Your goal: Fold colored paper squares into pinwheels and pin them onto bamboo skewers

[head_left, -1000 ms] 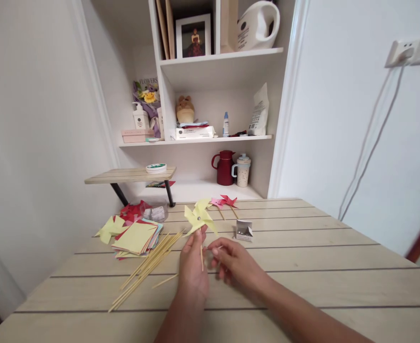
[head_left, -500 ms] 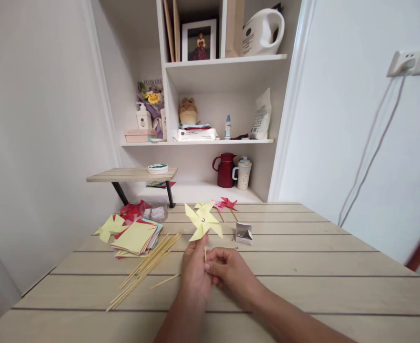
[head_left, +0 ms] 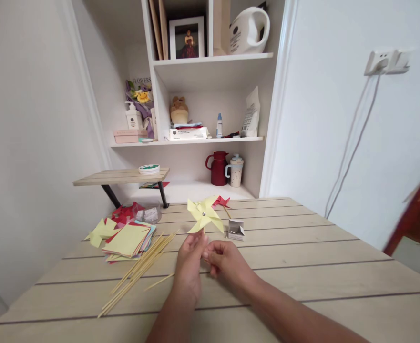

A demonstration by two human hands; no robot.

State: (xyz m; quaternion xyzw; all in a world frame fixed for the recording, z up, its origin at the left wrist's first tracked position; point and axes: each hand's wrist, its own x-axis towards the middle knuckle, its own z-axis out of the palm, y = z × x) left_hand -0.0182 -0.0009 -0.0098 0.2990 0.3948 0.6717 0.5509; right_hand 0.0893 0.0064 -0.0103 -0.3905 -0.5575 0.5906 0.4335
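Observation:
A yellow paper pinwheel (head_left: 205,216) with a metal pin at its centre stands upright on a thin wooden stick above the wooden table (head_left: 302,267). My left hand (head_left: 190,262) pinches the stick just under the paper blades. My right hand (head_left: 227,262) meets it from the right, fingertips closed on the lower part of the same stick. The stick itself is mostly hidden between the fingers.
A bundle of wooden sticks (head_left: 138,271) lies left of my hands, beside a stack of coloured paper squares (head_left: 127,240). A red pinwheel (head_left: 221,202) and a small open box (head_left: 236,230) lie behind. White shelves (head_left: 210,139) with a red jug stand at the table's far edge.
The pinwheel has turned to face me and been raised slightly. My right hand has closed in on the stick next to my left hand. The view has shifted a little rightward.

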